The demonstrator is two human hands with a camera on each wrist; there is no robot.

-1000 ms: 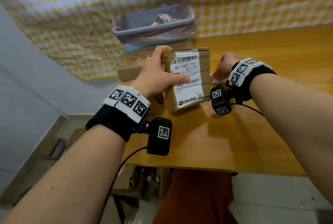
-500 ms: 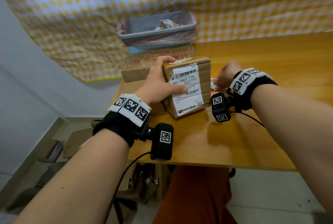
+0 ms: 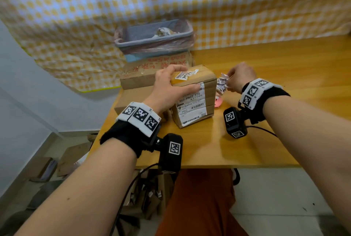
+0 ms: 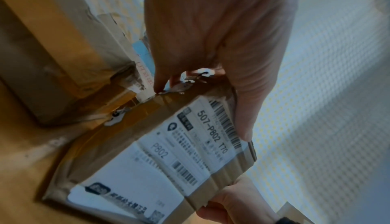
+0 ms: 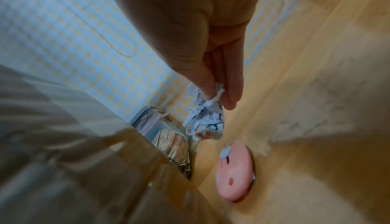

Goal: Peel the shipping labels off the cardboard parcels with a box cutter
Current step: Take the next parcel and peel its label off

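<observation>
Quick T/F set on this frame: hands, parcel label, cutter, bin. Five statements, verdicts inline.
1. The left hand holds the parcel from above. True.
2. The label is already off the parcel. False: it is on the parcel's front face.
3. The right hand holds the box cutter. False: the pink cutter lies on the table; the hand pinches a crumpled paper scrap.
4. The bin behind the parcels has paper in it. True.
5. The parcel is lifted clear of the table. False: it rests on it.
</observation>
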